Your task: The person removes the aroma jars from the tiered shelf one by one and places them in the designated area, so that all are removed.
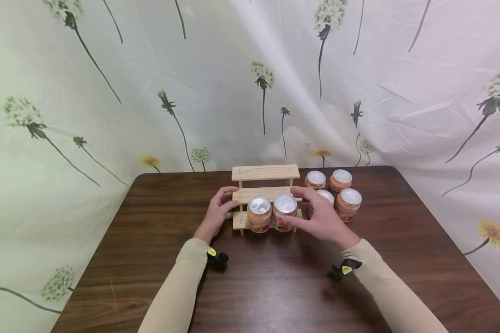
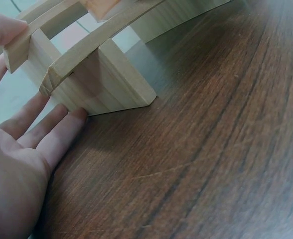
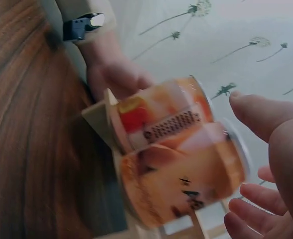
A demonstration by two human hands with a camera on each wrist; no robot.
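With both sets of fingers (image 2: 62,141) spread, the left hand (image 1: 216,213) is resting against a wooden rack (image 1: 264,173), the right hand (image 1: 321,218) hovering beside two jars (image 1: 259,221) on its bottom tier (image 1: 240,221), light nudges likely serving best

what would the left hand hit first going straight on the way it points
The wooden stand, at its left end: the left hand seems to touch it there, though exact contact is hard to judge.
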